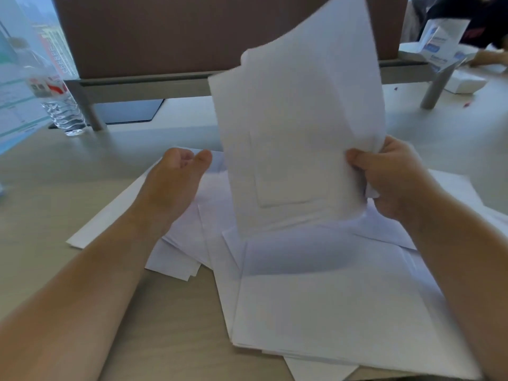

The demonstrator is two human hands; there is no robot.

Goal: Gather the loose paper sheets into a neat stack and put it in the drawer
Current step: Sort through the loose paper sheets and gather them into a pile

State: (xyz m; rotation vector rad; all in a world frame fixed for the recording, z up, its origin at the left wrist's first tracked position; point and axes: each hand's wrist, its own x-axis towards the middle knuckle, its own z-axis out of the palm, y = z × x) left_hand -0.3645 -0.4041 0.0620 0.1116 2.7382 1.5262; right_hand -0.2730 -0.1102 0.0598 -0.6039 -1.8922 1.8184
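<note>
My right hand [390, 174] grips several white sheets [297, 127] by their right edge and holds them upright above the desk. The sheets curve and fan out at the top. My left hand [176, 177] hovers to the left of them with fingers loosely curled and holds nothing. More loose white sheets [316, 292] lie spread in an untidy overlapping pile on the desk below both hands, with some sticking out at the left [115, 213] and the right. No drawer is in view.
A brown partition [192, 31] on a grey metal rail stands across the back of the beige desk [68, 174]. A clear water bottle [59, 103] stands at the back left. Another person's arm and white boxes [445, 42] are at the back right.
</note>
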